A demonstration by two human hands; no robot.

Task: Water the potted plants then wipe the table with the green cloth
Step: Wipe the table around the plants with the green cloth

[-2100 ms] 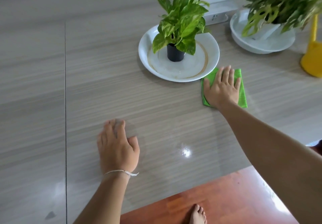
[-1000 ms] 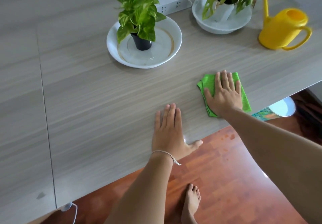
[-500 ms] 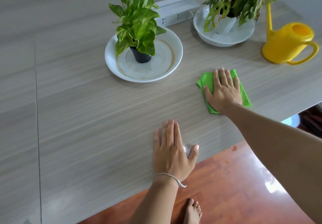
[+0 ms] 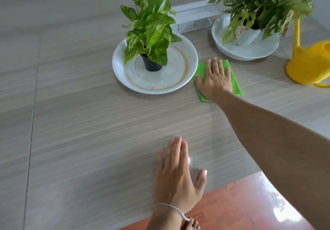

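My right hand (image 4: 215, 79) lies flat, palm down, on the folded green cloth (image 4: 235, 85), pressing it to the grey wood-grain table (image 4: 80, 122) just right of a white plate (image 4: 190, 60). That plate holds a small black pot with a leafy green plant (image 4: 151, 27). A second plant (image 4: 264, 6) in a white pot stands in a white dish (image 4: 232, 51) at the back right. My left hand (image 4: 176, 174) rests flat on the table near its front edge, holding nothing.
A yellow watering can (image 4: 309, 63) stands at the far right, partly cut off. A white power strip (image 4: 192, 22) lies behind the plates. The table's front edge runs diagonally, with red-brown floor (image 4: 241, 208) and my bare foot (image 4: 191, 227) below it.
My right hand has slid the green cloth away from the front edge, up against the plate of the near plant. My left hand stays flat on the table.
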